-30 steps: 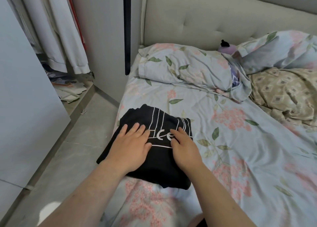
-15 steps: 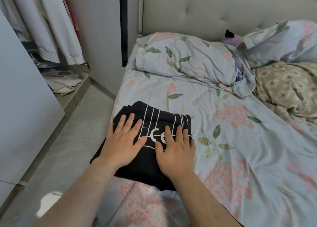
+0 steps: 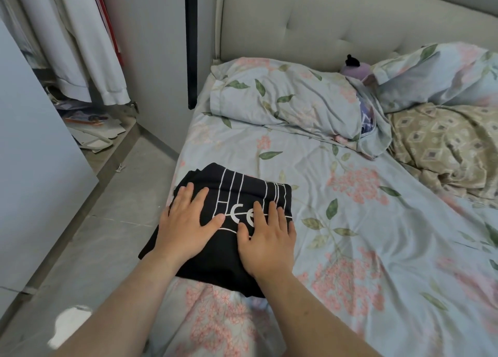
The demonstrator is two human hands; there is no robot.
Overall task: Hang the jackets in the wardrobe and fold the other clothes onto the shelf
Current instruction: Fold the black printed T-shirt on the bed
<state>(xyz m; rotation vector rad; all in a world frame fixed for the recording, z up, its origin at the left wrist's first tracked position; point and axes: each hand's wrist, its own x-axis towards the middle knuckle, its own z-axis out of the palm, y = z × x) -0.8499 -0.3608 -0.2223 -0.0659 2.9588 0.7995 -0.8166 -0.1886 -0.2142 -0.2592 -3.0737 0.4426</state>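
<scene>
Fingers (image 3: pixel 200 197) straight, spread, gripping nothing: your left hand (image 3: pixel 186 222), right hand (image 3: pixel 266 240) pressed flat on folded black garment (image 3: pixel 250 195), probably T-shirt, at bed (image 3: pixel 377 249) edge.

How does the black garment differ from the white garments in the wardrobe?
The black garment lies folded on the bed under the left hand and right hand; the white garments hang in the wardrobe. The black garment bears white lines; the white garments look plain. Both are clothing.
</scene>
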